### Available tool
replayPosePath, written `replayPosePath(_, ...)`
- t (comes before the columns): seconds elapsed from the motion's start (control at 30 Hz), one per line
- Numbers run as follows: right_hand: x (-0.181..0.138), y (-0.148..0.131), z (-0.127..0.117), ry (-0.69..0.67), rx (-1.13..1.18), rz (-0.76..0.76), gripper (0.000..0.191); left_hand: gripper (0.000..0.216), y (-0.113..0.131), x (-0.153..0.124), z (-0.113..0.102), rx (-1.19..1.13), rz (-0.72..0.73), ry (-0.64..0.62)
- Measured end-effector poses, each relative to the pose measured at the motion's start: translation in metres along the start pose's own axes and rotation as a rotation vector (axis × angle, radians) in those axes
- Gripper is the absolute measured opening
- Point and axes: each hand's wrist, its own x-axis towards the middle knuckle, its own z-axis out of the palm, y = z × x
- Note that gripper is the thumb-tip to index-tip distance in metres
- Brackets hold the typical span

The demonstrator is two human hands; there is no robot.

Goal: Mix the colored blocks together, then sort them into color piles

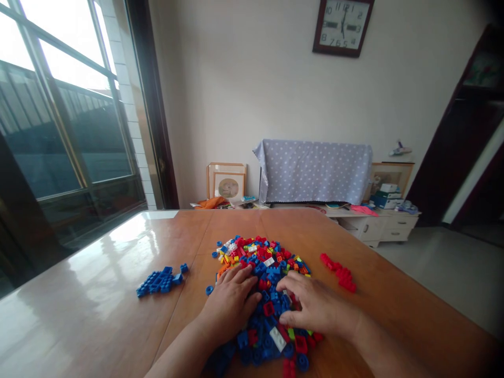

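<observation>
A heap of mixed toy building bricks (270,261) in red, blue, white, yellow, orange and green spreads over the wooden table (220,226) in front of me. My left hand (232,296) lies over the heap's left side, fingers stretched forward onto the bricks. On the right side, my right hand (307,300) hovers at or touches the bricks with thumb and fingers apart; nothing shows in its grip. A group of blue bricks (159,281) lies apart on the left, and a group of red bricks (339,272) lies apart on the right.
Behind the table stands a low white cabinet (372,231) with a cloth-draped flat object (315,170) on it. Framed pictures (228,184) lean against the wall. Glass windows (71,105) are on the left, and a clock (343,26) hangs above.
</observation>
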Motion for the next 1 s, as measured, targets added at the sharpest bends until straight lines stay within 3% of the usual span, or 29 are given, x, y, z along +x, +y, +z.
replayPosePath(0.37,-0.004,-0.005,0.005,-0.010,0.013,-0.045,0.034,0.034,0.005,0.000,0.000,0.006,0.006,0.031)
replayPosePath(0.67,0.000,0.000,0.015,0.059,0.093,-0.056,0.021,0.031,0.011,-0.003,-0.005,-0.039,-0.017,0.029)
replayPosePath(0.83,0.005,0.004,0.012,0.126,0.196,-0.026,0.009,0.030,0.013,-0.003,-0.008,-0.040,-0.015,0.049)
replayPosePath(1.0,0.000,0.008,0.005,0.123,0.242,-0.029,0.011,0.029,0.016,-0.002,-0.013,-0.042,-0.002,0.075)
